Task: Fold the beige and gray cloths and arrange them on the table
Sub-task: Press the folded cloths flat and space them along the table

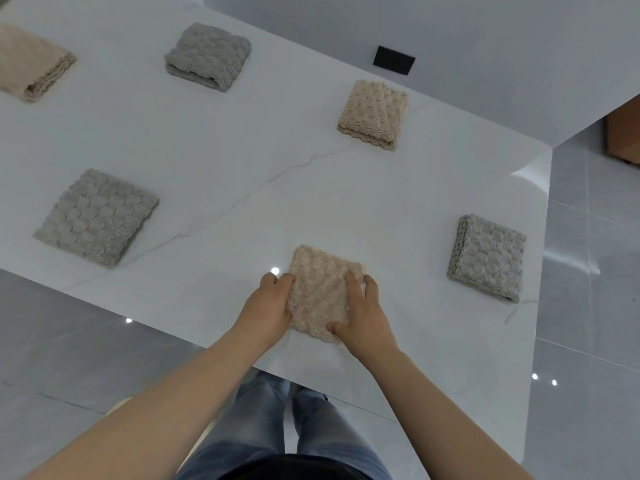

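A folded beige cloth (320, 289) lies near the front edge of the white table (242, 161). My left hand (268, 304) presses against its left side, fingers curled on the edge. My right hand (363, 315) rests on its right side, fingers spread over the top and thumb at the near corner. Other folded cloths lie apart on the table: a gray one (98, 216) at the left, a gray one (486, 258) at the right, a beige one (374, 114) behind, a gray one (207, 57) farther back, and a beige one (31, 62) at the far left.
A small black rectangle (394, 59) sits on the table's far side. The table's right edge ends near the right gray cloth, with gray tiled floor (588, 323) beyond. A brown wooden object (623, 136) stands at the right border. My legs in jeans show below the table edge.
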